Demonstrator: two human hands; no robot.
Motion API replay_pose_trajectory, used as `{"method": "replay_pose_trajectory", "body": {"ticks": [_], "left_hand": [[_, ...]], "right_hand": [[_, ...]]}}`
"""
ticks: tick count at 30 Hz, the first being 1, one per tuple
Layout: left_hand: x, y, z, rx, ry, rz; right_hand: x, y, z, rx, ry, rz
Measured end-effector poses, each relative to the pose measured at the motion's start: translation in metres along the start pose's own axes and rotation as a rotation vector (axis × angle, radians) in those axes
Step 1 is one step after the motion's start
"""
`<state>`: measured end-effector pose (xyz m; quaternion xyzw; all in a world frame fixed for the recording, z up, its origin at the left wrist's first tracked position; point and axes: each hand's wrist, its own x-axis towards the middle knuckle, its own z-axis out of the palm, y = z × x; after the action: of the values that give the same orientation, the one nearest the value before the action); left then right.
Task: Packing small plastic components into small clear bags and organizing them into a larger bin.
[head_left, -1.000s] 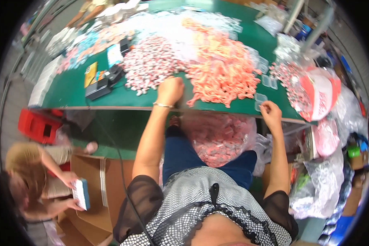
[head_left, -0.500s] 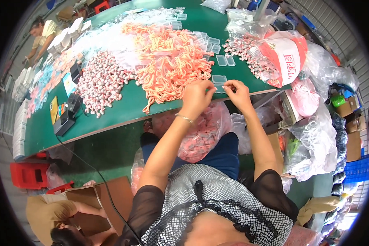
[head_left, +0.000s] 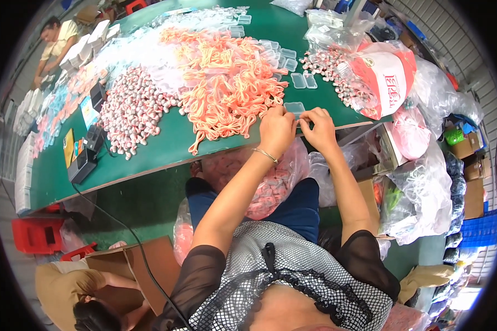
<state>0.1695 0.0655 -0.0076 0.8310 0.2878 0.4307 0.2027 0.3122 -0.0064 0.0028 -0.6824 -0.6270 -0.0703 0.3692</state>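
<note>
A small clear plastic case is pinched between the left hand and right hand, brought together at the green table edge, with the orange cord pile at ten o'clock.

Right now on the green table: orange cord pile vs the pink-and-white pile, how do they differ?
The orange cord pile is long looped strands; the pink-and-white pile is small rounded pieces. The cord pile reaches the table's near edge beside the left hand; the pink-and-white pile lies further left, away from both hands. The cord pile covers more table. Both lie loose on the green table.
</note>
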Motion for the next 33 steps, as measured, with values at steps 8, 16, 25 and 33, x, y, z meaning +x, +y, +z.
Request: {"method": "replay_pose_trajectory", "body": {"ticks": [8,16,25,33], "left_hand": [[-0.009,0.001,-0.006,0.055,0.026,0.093],[-0.037,0.003,-0.020,0.030,0.043,0.222],[-0.041,0.000,-0.024,-0.045,0.053,0.204],[-0.015,0.004,-0.033,-0.151,0.119,0.047]], "right_hand": [[0.009,-0.007,-0.008,-0.121,-0.053,-0.057],[0.053,-0.029,0.001,0.012,-0.275,-0.224],[0.058,-0.040,0.016,-0.198,-0.332,-0.254],[0.059,-0.001,-0.026,0.325,-0.232,0.098]]}}
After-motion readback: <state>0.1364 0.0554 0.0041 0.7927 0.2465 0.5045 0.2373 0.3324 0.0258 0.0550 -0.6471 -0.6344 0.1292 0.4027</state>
